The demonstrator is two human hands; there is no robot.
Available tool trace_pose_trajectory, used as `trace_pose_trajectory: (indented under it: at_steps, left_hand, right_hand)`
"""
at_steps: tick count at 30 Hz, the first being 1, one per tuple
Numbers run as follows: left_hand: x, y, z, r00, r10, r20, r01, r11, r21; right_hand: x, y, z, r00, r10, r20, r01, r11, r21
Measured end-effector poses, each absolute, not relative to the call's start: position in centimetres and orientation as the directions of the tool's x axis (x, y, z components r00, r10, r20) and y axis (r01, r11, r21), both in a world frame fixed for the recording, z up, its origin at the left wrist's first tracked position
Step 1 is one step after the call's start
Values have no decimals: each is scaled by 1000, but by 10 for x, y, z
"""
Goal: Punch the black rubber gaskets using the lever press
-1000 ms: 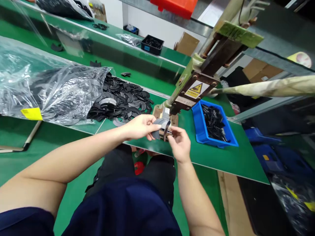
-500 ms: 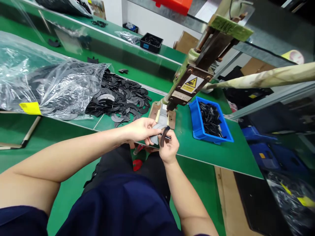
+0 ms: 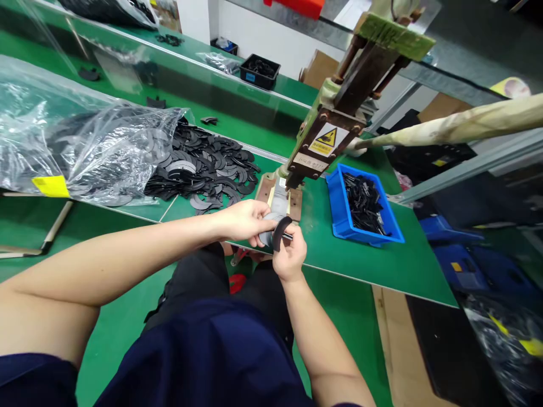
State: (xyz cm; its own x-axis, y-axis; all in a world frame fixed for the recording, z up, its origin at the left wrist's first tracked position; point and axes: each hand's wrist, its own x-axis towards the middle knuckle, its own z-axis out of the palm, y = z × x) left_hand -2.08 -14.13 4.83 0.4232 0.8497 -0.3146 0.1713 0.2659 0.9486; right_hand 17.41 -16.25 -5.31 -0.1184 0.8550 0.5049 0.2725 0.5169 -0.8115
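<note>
Near the table's front edge, my left hand (image 3: 250, 221) is closed on a flat grey crescent-shaped piece (image 3: 266, 237). My right hand (image 3: 291, 254) pinches a dark curved piece (image 3: 280, 233) right beside it, and a short dark rod-like part (image 3: 288, 236) shows by the fingers. Whether the two pieces touch cannot be made out. Just beyond both hands stands a bench press (image 3: 316, 141), its base plate (image 3: 296, 204) on the table and a grey fixture (image 3: 280, 198) under its ram.
A heap of dark crescent pieces (image 3: 207, 169) spills from a clear plastic bag (image 3: 106, 147) on the left. To the right sits a blue bin (image 3: 339, 220) of small black parts. A black tray (image 3: 260, 72) stands on the far bench, and a wrapped pipe (image 3: 449, 129) crosses at right.
The dark curved piece in my right hand has turned slightly, showing more of its broad face. Both hands stay at nearly the same spot; the view has shifted a little.
</note>
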Motion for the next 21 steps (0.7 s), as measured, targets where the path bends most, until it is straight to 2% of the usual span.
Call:
trace_pose_trajectory:
  at_steps: [4,6,9,11,12,15,18,21]
  left_hand:
    - [-28,-138,36,389,870,-303,205,239,949]
    - [-32,-140,32,323,917,-235,247,159,956]
    - [-36,-147,32,190,980,61,397,-134,908]
    - [-36,-152,36,234,945,229,492,-318,811]
    - [-35,-153,37,288,924,253,513,-371,774]
    - [-30,-152,37,364,917,165,521,-347,780]
    - [-27,-148,33,312,948,61,487,-214,847]
    - [-27,-146,31,240,970,19,332,-101,938]
  right_hand:
    - [178,-162,-47,-157,835,527,332,547,-768]
    - [183,-162,-42,-187,817,546,361,574,-735]
    - [188,-161,-36,-227,791,568,391,608,-691]
    - [189,-160,-33,-250,781,573,399,622,-674]
    - [189,-160,-32,-263,776,573,399,628,-668]
    - [188,-158,-32,-301,767,567,388,641,-662]
    - [188,-158,-36,-299,768,566,360,640,-679]
    - [189,-160,-41,-238,787,569,322,617,-718]
